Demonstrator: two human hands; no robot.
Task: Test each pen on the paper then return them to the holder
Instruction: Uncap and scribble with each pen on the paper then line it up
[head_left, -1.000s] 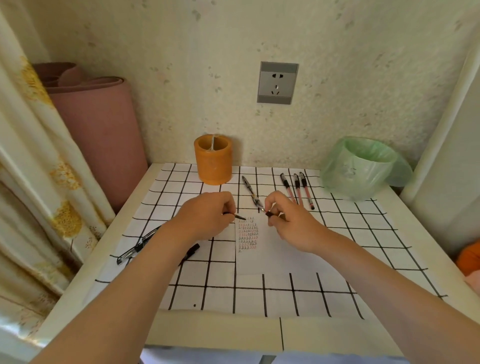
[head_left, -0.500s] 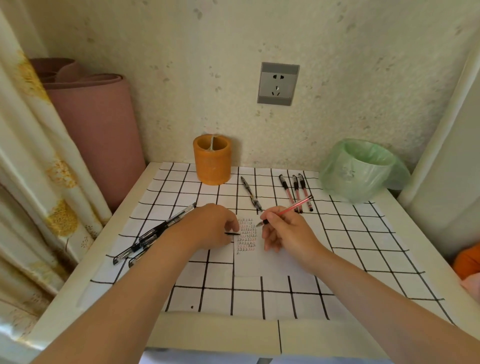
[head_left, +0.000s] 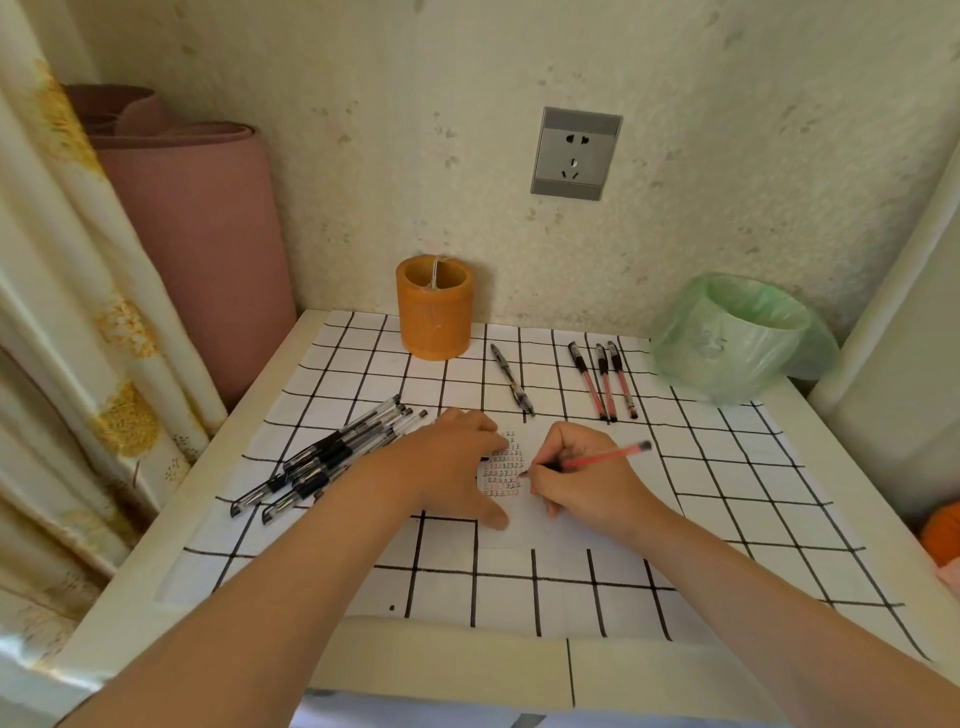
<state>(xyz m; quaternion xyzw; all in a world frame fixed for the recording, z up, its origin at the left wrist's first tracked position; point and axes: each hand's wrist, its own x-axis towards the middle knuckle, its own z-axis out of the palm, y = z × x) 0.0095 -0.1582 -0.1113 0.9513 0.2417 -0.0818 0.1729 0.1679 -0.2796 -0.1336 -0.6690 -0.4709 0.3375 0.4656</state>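
My right hand (head_left: 587, 488) curls its fingers round a red pen (head_left: 608, 456), whose tip touches the small paper (head_left: 519, 525) at the middle of the table (head_left: 441, 670). My left hand (head_left: 447, 462) lies flat on the paper, fingers relaxed. The orange holder (head_left: 434, 312) stands at the table's back edge.

A white cloth (head_left: 727, 519) crossed by a black grid is covering the cream surface (head_left: 441, 660). At upper centre the pen holder (head_left: 434, 312) is showing orange. To its right, three capped pens (head_left: 602, 379) are showing pink-red barrels and black caps. At left, the pen cluster (head_left: 332, 457) is showing clear and black. The red pen (head_left: 608, 456) is crossing white paper (head_left: 501, 467) that is carrying red and black marks. At right the bin bag (head_left: 737, 338) is showing translucent green. At upper left the curtain (head_left: 78, 312) is showing cream with yellow flowers.
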